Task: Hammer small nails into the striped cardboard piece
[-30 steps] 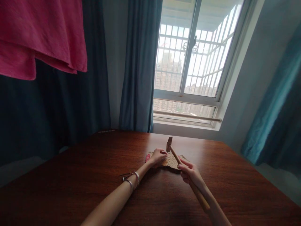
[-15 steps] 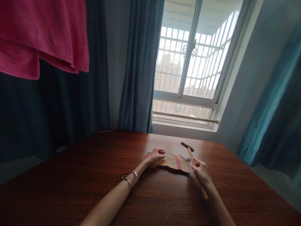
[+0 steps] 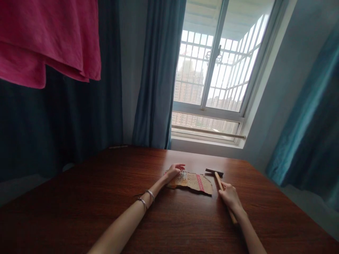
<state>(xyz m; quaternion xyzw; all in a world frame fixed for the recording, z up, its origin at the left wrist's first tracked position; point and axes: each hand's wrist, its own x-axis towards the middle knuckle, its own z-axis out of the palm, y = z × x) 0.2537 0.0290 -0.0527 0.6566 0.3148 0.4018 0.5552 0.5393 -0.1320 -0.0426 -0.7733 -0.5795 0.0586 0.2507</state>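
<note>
A torn piece of cardboard (image 3: 191,183), dotted with small holes and crossed by a red printed stripe, lies on the wooden table. Several thin nails (image 3: 183,173) stand up near its back left part. Over that left end rests my left hand (image 3: 174,172), its fingers stretched out just above and beside the nails; I see nothing held in it. To the right of the cardboard, my right hand (image 3: 231,196) is wrapped round the wooden handle of a hammer (image 3: 218,180). The hammer's dark head points away from me, low over the table or touching it; I cannot tell which.
The brown table (image 3: 106,197) reaches to the wall under a barred window (image 3: 209,70). Blue curtains (image 3: 159,77) hang beside it, and a pink cloth (image 3: 53,42) hangs at the upper left. A pale rail (image 3: 209,131) crosses the window's lower part.
The hammer head has come down and slightly right with my right hand. My left fingers have loosened from a pinch at the nails and stretched out.
</note>
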